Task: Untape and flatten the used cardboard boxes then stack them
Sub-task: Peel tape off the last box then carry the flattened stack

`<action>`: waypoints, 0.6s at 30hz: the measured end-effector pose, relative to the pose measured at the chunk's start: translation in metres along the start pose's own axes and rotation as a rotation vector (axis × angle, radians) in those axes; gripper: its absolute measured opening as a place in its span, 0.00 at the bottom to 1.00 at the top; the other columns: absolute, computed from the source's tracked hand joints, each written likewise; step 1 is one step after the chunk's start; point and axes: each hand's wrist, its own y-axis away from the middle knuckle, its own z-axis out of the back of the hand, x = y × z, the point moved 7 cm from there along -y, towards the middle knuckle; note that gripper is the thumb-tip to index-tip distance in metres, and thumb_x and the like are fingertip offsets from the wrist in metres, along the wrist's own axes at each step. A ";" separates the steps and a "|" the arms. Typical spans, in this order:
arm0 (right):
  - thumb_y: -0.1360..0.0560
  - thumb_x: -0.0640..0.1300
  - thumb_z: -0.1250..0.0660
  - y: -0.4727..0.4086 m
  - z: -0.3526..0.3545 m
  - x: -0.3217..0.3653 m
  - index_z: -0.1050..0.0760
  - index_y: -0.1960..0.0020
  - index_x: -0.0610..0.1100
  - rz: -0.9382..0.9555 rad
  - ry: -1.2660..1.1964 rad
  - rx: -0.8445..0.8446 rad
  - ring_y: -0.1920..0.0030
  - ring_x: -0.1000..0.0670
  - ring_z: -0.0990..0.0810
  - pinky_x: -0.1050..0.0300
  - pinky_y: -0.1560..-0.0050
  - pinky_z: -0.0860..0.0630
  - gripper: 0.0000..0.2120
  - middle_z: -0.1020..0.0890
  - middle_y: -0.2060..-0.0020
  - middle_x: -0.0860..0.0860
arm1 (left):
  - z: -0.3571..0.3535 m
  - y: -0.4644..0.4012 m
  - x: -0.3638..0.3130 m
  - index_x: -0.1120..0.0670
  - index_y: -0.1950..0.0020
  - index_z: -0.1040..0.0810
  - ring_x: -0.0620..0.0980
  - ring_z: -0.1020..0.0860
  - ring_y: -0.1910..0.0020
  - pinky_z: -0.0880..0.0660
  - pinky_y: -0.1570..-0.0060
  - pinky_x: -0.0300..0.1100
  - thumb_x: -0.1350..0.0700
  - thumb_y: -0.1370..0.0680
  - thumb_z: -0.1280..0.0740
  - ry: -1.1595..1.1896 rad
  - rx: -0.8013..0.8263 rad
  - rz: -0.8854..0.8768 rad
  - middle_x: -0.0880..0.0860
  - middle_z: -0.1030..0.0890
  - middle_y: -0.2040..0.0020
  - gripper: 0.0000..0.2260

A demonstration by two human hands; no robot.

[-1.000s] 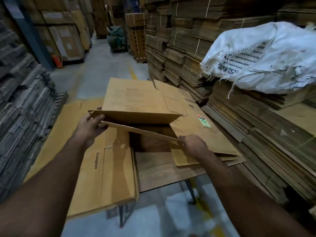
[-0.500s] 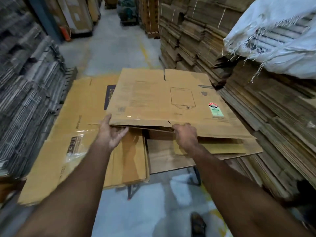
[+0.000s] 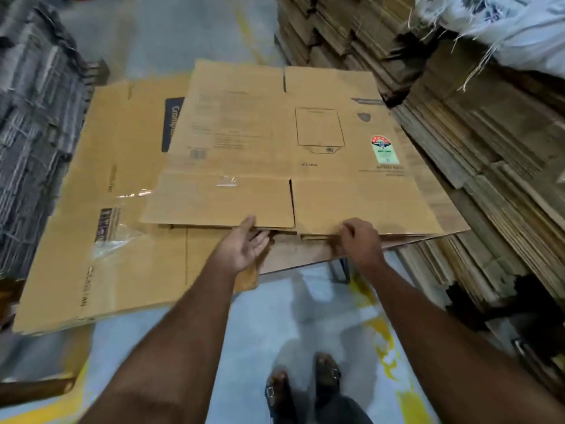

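Observation:
A flattened brown cardboard box (image 3: 275,148) with a printed outline and a red-green sticker lies flat on top of the pile on the table. My left hand (image 3: 243,246) is at its near edge, palm up, fingertips under the left flap. My right hand (image 3: 360,241) grips the near edge of the right flap with curled fingers. Under it to the left lies a larger flattened box (image 3: 101,240) with loose clear tape on it.
Tall stacks of flattened cardboard (image 3: 477,154) rise on the right, with a white woven sack (image 3: 513,29) on top. Grey bundled stacks (image 3: 33,133) stand on the left. The table's wooden edge (image 3: 305,255) shows below the boxes. My feet (image 3: 305,390) stand on the grey floor.
The box stood partly open one second ago; its top panel has come down and it now lies flat. Both hands have moved to its near edge. The view has tilted downward.

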 end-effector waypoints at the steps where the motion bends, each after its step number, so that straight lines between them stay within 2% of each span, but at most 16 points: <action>1: 0.21 0.39 0.37 0.000 -0.005 0.001 0.21 0.54 0.35 -0.001 0.002 0.020 0.53 0.40 0.21 0.54 0.58 0.35 0.09 0.18 0.56 0.38 | -0.005 -0.002 0.007 0.53 0.31 0.29 0.55 0.26 0.35 0.29 0.35 0.47 0.55 0.18 0.38 0.009 0.003 0.004 0.58 0.26 0.35 0.14; 3: 0.20 0.40 0.38 -0.001 -0.013 -0.002 0.22 0.59 0.35 -0.065 -0.018 0.033 0.53 0.38 0.21 0.51 0.58 0.34 0.12 0.19 0.56 0.34 | -0.014 -0.008 0.017 0.52 0.37 0.27 0.54 0.26 0.37 0.30 0.33 0.47 0.54 0.18 0.38 0.041 -0.010 0.014 0.58 0.23 0.40 0.10; 5: 0.19 0.49 0.40 -0.005 -0.032 -0.020 0.20 0.57 0.34 -0.266 -0.062 0.055 0.51 0.37 0.19 0.49 0.53 0.27 0.20 0.18 0.54 0.34 | -0.022 -0.017 0.026 0.51 0.35 0.27 0.54 0.25 0.40 0.27 0.36 0.46 0.51 0.19 0.37 0.081 -0.009 0.027 0.58 0.22 0.42 0.13; 7: 0.23 0.67 0.43 -0.006 -0.061 -0.054 0.19 0.52 0.36 -0.518 -0.249 0.092 0.49 0.36 0.18 0.44 0.47 0.23 0.34 0.17 0.52 0.35 | -0.027 -0.026 0.034 0.53 0.36 0.26 0.52 0.21 0.48 0.20 0.50 0.40 0.49 0.20 0.34 0.082 -0.034 0.050 0.58 0.21 0.44 0.15; 8: 0.27 0.73 0.45 -0.006 -0.072 -0.067 0.19 0.55 0.37 -0.584 -0.380 0.089 0.51 0.35 0.17 0.40 0.47 0.21 0.38 0.16 0.54 0.36 | -0.028 -0.029 0.035 0.54 0.40 0.24 0.49 0.21 0.55 0.20 0.61 0.36 0.49 0.21 0.33 0.051 -0.065 0.051 0.56 0.20 0.48 0.13; 9: 0.28 0.74 0.43 -0.005 -0.074 -0.068 0.21 0.59 0.39 -0.625 -0.535 0.070 0.56 0.35 0.17 0.40 0.50 0.20 0.37 0.17 0.59 0.37 | -0.030 -0.030 0.033 0.55 0.45 0.24 0.47 0.22 0.60 0.22 0.69 0.34 0.50 0.21 0.33 0.004 -0.093 0.044 0.55 0.21 0.52 0.09; 11: 0.24 0.65 0.36 0.002 -0.060 -0.046 0.24 0.61 0.41 -0.659 -0.853 0.026 0.69 0.41 0.22 0.43 0.58 0.24 0.26 0.22 0.71 0.42 | -0.038 -0.028 0.021 0.56 0.50 0.25 0.46 0.23 0.64 0.26 0.75 0.31 0.53 0.19 0.35 -0.078 -0.094 0.002 0.55 0.21 0.55 0.07; 13: 0.23 0.58 0.32 0.001 -0.048 -0.028 0.26 0.55 0.42 -0.711 -1.194 0.051 0.73 0.47 0.27 0.46 0.59 0.25 0.18 0.28 0.71 0.47 | -0.051 -0.023 0.005 0.58 0.49 0.26 0.48 0.23 0.61 0.27 0.75 0.29 0.55 0.18 0.37 -0.121 -0.036 -0.038 0.57 0.18 0.59 0.07; 14: 0.22 0.57 0.32 -0.006 -0.048 -0.022 0.27 0.52 0.44 -0.700 -1.332 0.082 0.72 0.50 0.25 0.48 0.58 0.23 0.15 0.27 0.69 0.48 | -0.055 -0.018 -0.002 0.59 0.48 0.26 0.49 0.23 0.59 0.27 0.74 0.29 0.55 0.18 0.38 -0.134 -0.008 -0.056 0.57 0.16 0.61 0.07; 16: 0.21 0.52 0.34 -0.021 -0.038 -0.004 0.27 0.46 0.46 -0.662 -1.529 0.110 0.62 0.49 0.18 0.49 0.55 0.20 0.10 0.20 0.58 0.46 | -0.056 -0.010 -0.009 0.60 0.46 0.26 0.50 0.24 0.59 0.26 0.72 0.31 0.56 0.19 0.37 -0.122 0.031 -0.107 0.57 0.16 0.60 0.07; 18: 0.21 0.47 0.35 -0.031 -0.030 0.010 0.27 0.43 0.45 -0.690 -1.529 0.095 0.52 0.44 0.18 0.47 0.57 0.20 0.09 0.19 0.49 0.44 | -0.048 -0.005 -0.010 0.60 0.45 0.24 0.49 0.23 0.59 0.23 0.63 0.35 0.57 0.19 0.36 -0.127 0.049 -0.144 0.56 0.18 0.55 0.07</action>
